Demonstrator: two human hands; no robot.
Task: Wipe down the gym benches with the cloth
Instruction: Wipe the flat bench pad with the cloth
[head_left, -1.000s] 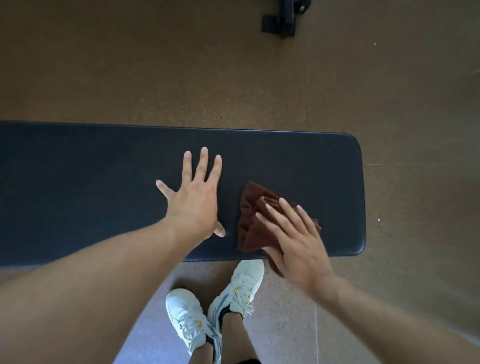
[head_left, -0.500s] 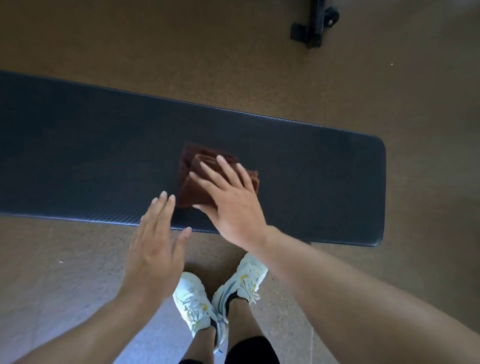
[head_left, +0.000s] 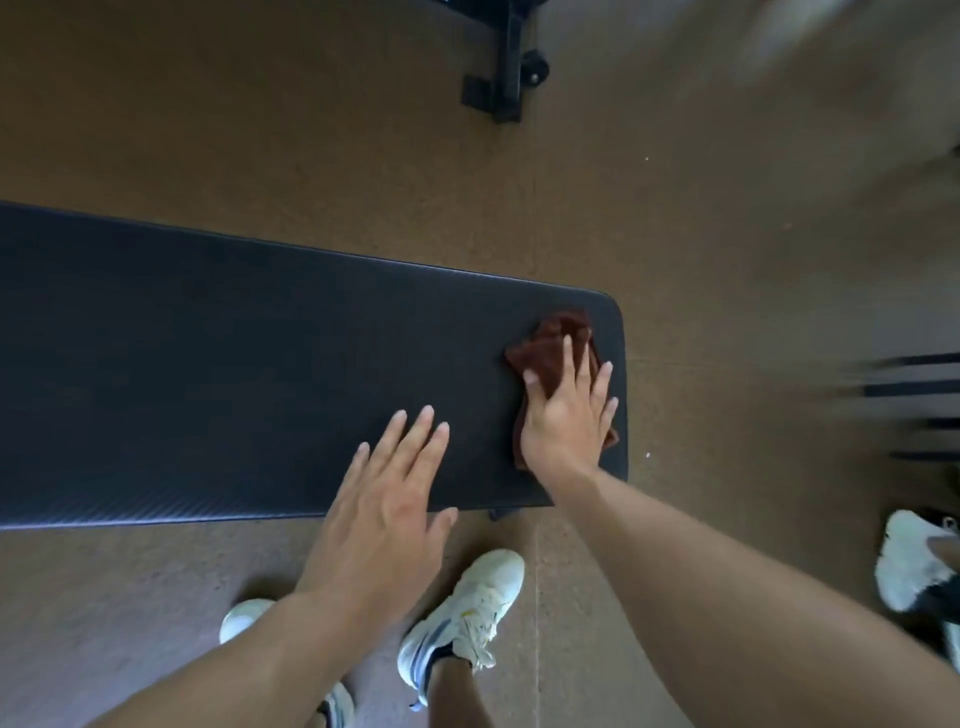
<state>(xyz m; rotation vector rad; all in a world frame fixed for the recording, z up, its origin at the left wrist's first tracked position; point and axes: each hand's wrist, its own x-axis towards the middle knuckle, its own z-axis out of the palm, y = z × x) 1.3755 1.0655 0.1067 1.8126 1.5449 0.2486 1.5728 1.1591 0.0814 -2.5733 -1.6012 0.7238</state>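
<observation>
A long black padded gym bench (head_left: 218, 374) runs across the view from the left edge to its rounded right end. A crumpled brown cloth (head_left: 548, 348) lies on that right end. My right hand (head_left: 569, 415) presses flat on the cloth with fingers spread, covering its near part. My left hand (head_left: 384, 509) is open with fingers apart over the bench's near edge, left of the cloth, holding nothing.
Brown floor surrounds the bench. A black equipment foot with a wheel (head_left: 501, 73) stands beyond the bench. My white shoes (head_left: 467, 613) are below its near edge. Another person's shoe (head_left: 914, 566) and blurred dark bars (head_left: 919, 389) are at the right.
My right hand has slid the cloth from the middle of the bench to its right end. My left hand has come forward from the floor side onto the bench's near edge.
</observation>
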